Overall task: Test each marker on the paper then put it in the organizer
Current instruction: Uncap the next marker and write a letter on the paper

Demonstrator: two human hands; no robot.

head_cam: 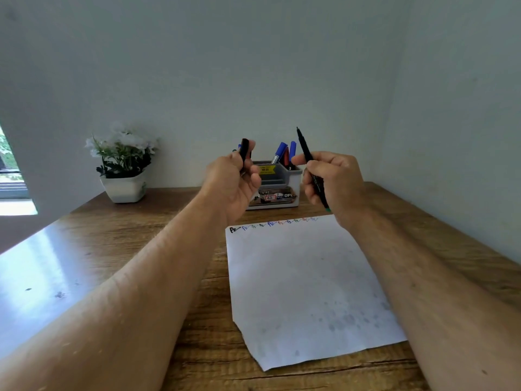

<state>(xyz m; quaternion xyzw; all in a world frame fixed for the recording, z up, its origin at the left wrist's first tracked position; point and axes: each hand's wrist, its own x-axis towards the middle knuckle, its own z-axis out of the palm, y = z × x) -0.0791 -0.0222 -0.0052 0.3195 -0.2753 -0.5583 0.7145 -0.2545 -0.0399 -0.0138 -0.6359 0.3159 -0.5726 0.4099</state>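
Two hands raised above the counter (118, 249): right hand (335, 182) pinching an uncapped marker (310, 165), tip up, long axis steep, left hand (234, 184) gripping its cap (244, 153), paper (304, 286) below, organizer (277, 187) just behind.

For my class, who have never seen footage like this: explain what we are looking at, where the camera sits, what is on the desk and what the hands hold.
This is one picture from a wide-angle camera worn on a person's head, looking forward and down, so the two bare arms are the wearer's own. The right hand holds an uncapped dark marker, tip pointing up. The left hand holds its black cap. On the wooden desk lies a sheet of paper with a row of coloured test scribbles along its far edge. Behind it stands a grey organizer holding blue markers, and a potted plant to the left.
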